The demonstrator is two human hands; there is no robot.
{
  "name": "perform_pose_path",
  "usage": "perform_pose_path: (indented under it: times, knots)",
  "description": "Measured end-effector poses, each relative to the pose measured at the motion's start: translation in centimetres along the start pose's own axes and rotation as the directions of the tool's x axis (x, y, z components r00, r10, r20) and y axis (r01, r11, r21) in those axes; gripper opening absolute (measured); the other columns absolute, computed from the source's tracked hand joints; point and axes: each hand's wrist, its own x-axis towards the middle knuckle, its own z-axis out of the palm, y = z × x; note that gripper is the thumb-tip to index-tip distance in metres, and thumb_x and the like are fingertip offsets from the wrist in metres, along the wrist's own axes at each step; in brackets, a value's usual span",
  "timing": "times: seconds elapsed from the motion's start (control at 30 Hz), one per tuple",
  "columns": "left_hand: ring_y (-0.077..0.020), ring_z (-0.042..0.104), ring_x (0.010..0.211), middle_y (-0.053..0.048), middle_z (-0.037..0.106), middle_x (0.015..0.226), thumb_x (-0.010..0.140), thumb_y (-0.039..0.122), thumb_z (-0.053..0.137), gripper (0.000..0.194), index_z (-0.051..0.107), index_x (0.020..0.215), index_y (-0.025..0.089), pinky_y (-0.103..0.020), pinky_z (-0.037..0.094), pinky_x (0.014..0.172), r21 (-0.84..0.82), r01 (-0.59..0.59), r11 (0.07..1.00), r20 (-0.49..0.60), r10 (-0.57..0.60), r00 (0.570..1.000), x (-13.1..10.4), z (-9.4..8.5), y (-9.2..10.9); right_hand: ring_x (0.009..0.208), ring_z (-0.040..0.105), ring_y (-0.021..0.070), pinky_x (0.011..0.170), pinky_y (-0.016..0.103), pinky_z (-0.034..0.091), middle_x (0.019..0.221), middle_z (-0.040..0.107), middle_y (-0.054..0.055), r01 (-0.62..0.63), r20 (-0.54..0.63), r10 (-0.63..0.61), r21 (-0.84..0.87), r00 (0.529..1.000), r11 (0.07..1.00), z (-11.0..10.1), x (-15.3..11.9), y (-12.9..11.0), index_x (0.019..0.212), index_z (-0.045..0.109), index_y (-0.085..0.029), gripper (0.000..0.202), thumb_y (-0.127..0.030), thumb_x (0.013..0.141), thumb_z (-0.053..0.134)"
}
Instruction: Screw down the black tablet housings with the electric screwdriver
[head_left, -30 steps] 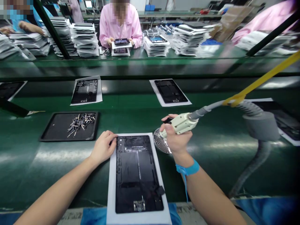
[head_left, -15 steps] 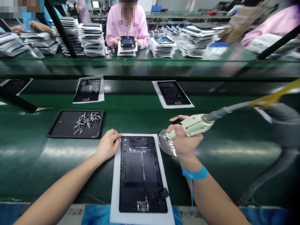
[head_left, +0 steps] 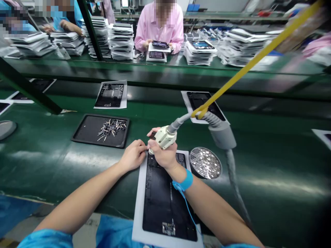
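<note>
A black tablet body [head_left: 157, 193], its inside exposed, lies on a white sheet [head_left: 139, 213] at the table's near edge. My right hand [head_left: 167, 156] is wrapped round a pale electric screwdriver [head_left: 165, 136], whose tip end points down at the tablet's far left corner. At that same corner, my left hand [head_left: 133, 155] has its fingers curled and pressed together; what they pinch, if anything, is hidden. Just right of the tablet sits a round perforated metal plate [head_left: 205, 162] with many small shiny holes or pieces. A blue wrist strap [head_left: 186, 181] circles my right wrist.
Small strip-like parts [head_left: 111, 128] lie in a black tray [head_left: 86, 125] at left. A yellow band [head_left: 248, 65] and grey cable [head_left: 222, 136] hang over the right side. Farther back lie another tablet body [head_left: 110, 94], a dark post [head_left: 33, 88] and a person in pink [head_left: 160, 26].
My right hand has carried the screwdriver left, from above the round plate to the tablet's far left corner. The band and cable swung along. The whole view shifted sideways.
</note>
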Motion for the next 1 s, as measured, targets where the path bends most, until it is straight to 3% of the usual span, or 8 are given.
perform_pose_path:
  times: [0.47,0.7,0.83,1.0]
  knots:
    - [-0.0213,0.064,0.092,-0.006,0.067,0.091,0.092,0.013,0.054,0.022,0.074,0.090,0.020,-0.033,0.055,0.082,0.050,0.027,0.998,-0.001,-0.027,1.000,0.2,0.3,0.2,0.071,0.066,0.0168,0.069,0.033,0.059,0.087,0.067,0.001,-0.038,-0.020,0.037,-0.063,0.999,0.997,0.3,-0.2,0.6,0.107,0.063,-0.023,0.031,-0.039,0.084,0.076]
    - [-0.0212,0.064,0.097,-0.007,0.067,0.098,0.094,0.014,0.050,0.024,0.073,0.090,0.020,-0.035,0.056,0.090,0.011,0.001,1.000,-0.028,-0.001,1.000,0.0,0.2,-0.5,0.083,0.070,0.0194,0.081,0.037,0.061,0.095,0.071,0.003,-0.012,0.002,0.012,-0.011,1.000,1.000,0.5,0.0,0.6,0.109,0.063,-0.025,0.033,-0.039,0.083,0.077]
    - [-0.0229,0.061,0.098,-0.009,0.066,0.103,0.096,0.019,0.051,0.024,0.072,0.107,0.019,-0.038,0.054,0.089,0.111,-0.034,0.993,-0.080,0.043,0.996,1.0,-0.3,0.4,0.065,0.068,0.0135,0.062,0.029,0.060,0.098,0.070,0.002,-0.027,-0.077,0.033,0.086,0.997,0.996,-2.0,0.8,-1.7,0.114,0.061,-0.025,0.037,-0.041,0.085,0.078]
    - [-0.0273,0.061,0.099,-0.010,0.067,0.105,0.093,0.030,0.065,0.020,0.071,0.108,0.018,-0.041,0.052,0.086,0.278,-0.130,0.952,0.102,0.106,0.989,4.2,0.3,2.2,0.052,0.063,0.0101,0.048,0.025,0.054,0.094,0.068,0.000,0.066,-0.285,-0.066,-0.009,0.956,0.998,-8.8,0.8,-4.4,0.112,0.062,-0.024,0.035,-0.042,0.086,0.077]
